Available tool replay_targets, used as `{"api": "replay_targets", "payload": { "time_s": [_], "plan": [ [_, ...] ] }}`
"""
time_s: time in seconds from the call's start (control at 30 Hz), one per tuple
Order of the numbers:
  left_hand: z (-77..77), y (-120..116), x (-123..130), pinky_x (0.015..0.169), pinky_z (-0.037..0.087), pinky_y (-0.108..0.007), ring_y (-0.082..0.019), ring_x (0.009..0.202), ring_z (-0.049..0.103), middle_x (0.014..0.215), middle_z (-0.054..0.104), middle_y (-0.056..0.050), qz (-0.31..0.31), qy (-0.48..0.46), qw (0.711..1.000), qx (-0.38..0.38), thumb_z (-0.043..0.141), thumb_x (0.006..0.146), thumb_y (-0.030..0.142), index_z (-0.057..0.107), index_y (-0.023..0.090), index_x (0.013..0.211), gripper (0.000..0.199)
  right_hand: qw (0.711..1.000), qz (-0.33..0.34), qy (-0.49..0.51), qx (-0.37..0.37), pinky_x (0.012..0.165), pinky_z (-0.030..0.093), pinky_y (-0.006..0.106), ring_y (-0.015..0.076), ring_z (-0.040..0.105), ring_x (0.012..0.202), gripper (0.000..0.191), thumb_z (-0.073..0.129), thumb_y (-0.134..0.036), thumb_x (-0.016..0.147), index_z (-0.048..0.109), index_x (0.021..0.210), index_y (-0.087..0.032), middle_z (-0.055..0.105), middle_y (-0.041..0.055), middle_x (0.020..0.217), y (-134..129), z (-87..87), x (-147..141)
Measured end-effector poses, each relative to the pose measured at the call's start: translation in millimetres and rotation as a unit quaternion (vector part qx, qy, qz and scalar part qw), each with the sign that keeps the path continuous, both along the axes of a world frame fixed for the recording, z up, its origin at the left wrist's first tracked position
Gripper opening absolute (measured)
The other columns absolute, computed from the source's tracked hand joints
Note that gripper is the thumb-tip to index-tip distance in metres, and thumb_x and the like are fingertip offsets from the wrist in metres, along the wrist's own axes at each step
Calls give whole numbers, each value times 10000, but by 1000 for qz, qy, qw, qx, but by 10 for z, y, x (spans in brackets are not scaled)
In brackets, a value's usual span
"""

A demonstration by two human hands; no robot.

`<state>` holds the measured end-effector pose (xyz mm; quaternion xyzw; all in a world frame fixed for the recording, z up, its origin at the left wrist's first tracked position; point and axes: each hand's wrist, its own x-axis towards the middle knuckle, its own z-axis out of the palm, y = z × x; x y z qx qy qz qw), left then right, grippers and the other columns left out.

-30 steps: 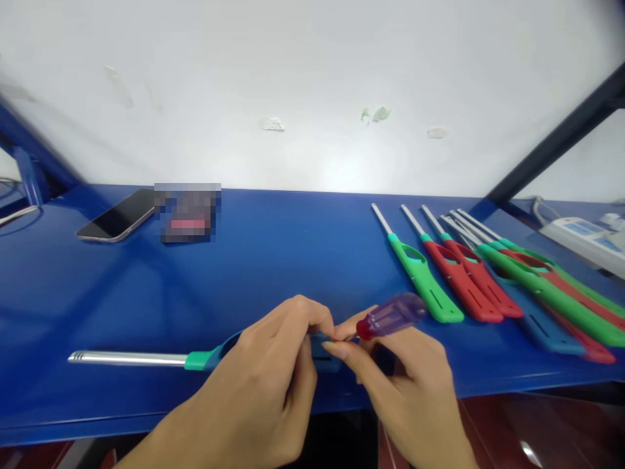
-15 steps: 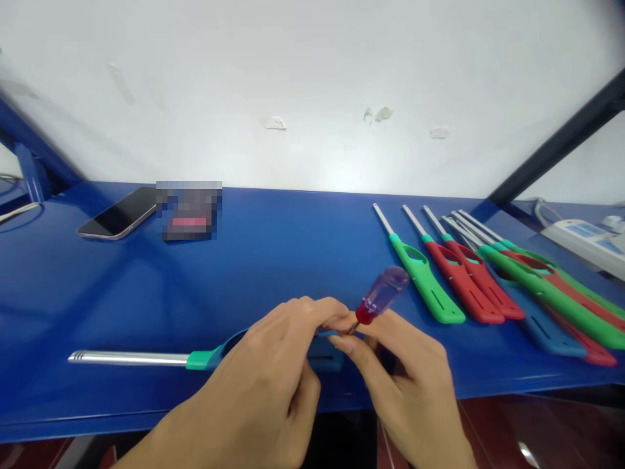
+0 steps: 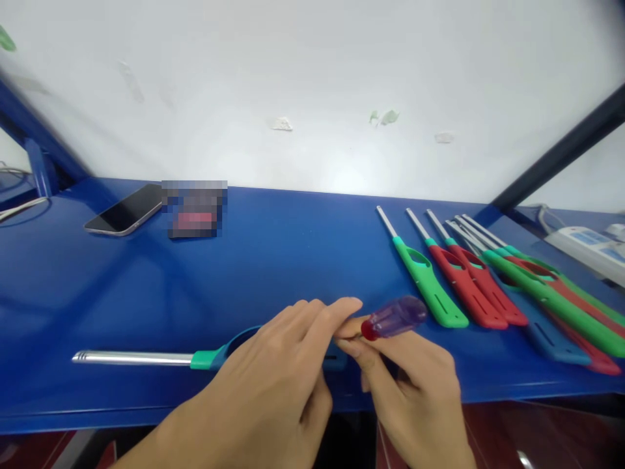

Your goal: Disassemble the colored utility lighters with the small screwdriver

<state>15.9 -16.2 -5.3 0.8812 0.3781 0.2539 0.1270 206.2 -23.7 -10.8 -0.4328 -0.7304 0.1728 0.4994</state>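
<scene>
A blue gas lighter (image 3: 219, 357) with a teal collar and a long metal tube lies on the shelf near its front edge, tube pointing left. My left hand (image 3: 278, 378) is closed over its handle and hides most of it. In my right hand (image 3: 415, 384), thumb and forefinger pinch the thin shaft of a small screwdriver (image 3: 398, 317) with a clear purple handle and red collar. The screwdriver leans to the right over my right hand, beside the lighter's rear end. Its tip is hidden by my fingers.
Several green, red and blue lighters (image 3: 469, 280) lie at the right, some overlapping. A phone (image 3: 127, 210) and a blurred dark item (image 3: 195, 218) lie at the back left. A white power strip (image 3: 590, 247) is at the far right. The blue shelf (image 3: 273, 254) meets a white wall.
The screwdriver has tipped further over to the right, its handle lower than before. My left fingertips have shifted slightly right, and the whole view has moved a little.
</scene>
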Motion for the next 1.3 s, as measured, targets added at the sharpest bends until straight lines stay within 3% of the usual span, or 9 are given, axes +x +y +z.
{"api": "replay_targets", "payload": {
  "time_s": [0.17,0.27,0.43,0.57,0.77,0.97,1.1,1.3],
  "plan": [
    [16,-9,1,1145,564,-547,-292,1313,664,1428,653,-126,-7,14,1000,-15,460,932,88,225,213,1661,775,1000,12,-8,-8,671,592,176,88,534,491,250,632,-57,995,735,912,-270,636,-86,650,26,-15,0],
    [14,-9,0,1151,557,-553,-303,1365,639,1485,632,-143,-6,22,1000,-14,451,956,108,217,198,1667,755,1000,12,-11,-16,656,582,176,96,505,482,242,636,-85,1007,750,912,-276,553,-88,587,24,-14,6],
    [19,12,14,1160,549,-532,-283,1298,682,1475,642,-151,-9,14,1000,1,422,969,111,271,190,1634,686,1000,1,1,-18,573,535,142,88,532,517,187,682,-110,980,759,919,-269,597,-80,638,18,30,-4],
    [27,27,26,1157,552,-509,-272,1242,706,1405,680,-137,-11,5,1000,0,430,964,114,302,184,1614,666,1000,-6,11,-17,590,549,138,74,498,476,176,711,-116,968,774,904,-267,609,-91,626,19,44,-14],
    [54,26,19,1146,560,-489,-255,1226,697,1425,665,-112,-17,1,1000,-14,435,922,76,287,212,1626,732,999,-9,29,-17,620,565,131,78,709,651,187,763,-83,921,748,915,-269,793,-87,845,24,0,-16],
    [113,20,-13,1110,573,-338,-210,1301,634,1409,660,-77,-21,-37,999,1,425,904,54,389,223,1560,678,997,-7,31,-77,633,565,196,114,733,712,134,757,-180,969,738,889,-286,781,-82,842,12,-37,-7],
    [95,33,-21,1099,568,-306,-190,1253,647,1321,689,-61,-18,-45,999,12,425,981,75,397,217,1577,614,995,-14,27,-93,589,527,205,111,680,650,159,767,-226,969,694,835,-271,726,-85,766,14,-24,-4],
    [83,24,-17,1096,548,-245,-142,1223,659,1319,690,-41,-24,-71,996,40,427,969,15,479,231,1523,597,995,-29,2,-90,536,476,182,92,590,567,218,736,-210,971,640,778,-240,642,-82,687,43,1,-6]
  ]
}}
